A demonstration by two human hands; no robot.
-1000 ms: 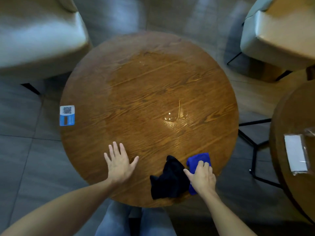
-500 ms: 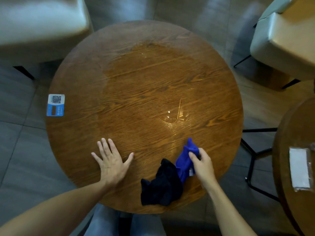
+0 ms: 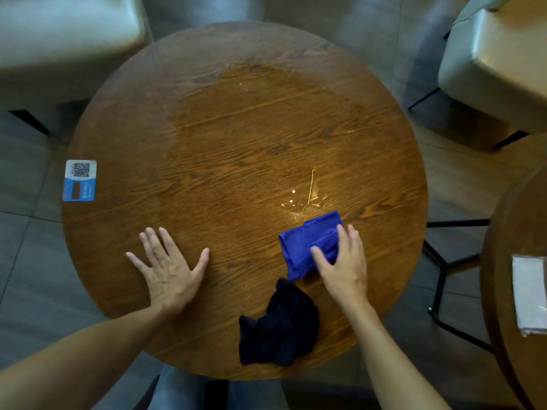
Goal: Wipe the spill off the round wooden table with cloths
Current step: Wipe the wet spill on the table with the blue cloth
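The round wooden table (image 3: 148, 149) fills the view. A small clear spill (image 3: 305, 199) glistens right of its middle. Just below the spill lies a blue cloth (image 3: 302, 247), pressed flat under my right hand (image 3: 343, 261), whose fingers grip its right part. A crumpled black cloth (image 3: 278, 327) lies loose near the table's front edge, apart from both hands. My left hand (image 3: 168, 267) rests flat on the wood at the front left, fingers spread, holding nothing.
A blue and white QR sticker (image 3: 80, 180) sits at the table's left edge. Padded chairs stand at the back left (image 3: 59, 39) and back right (image 3: 500, 60). A second wooden table (image 3: 503, 232) with a white wrapped packet (image 3: 529, 294) is at the right.
My right hand lifted the blue cloth off the black cloth, carried it up and forward, and now presses it flat just below the spill. The left hand stayed in place.
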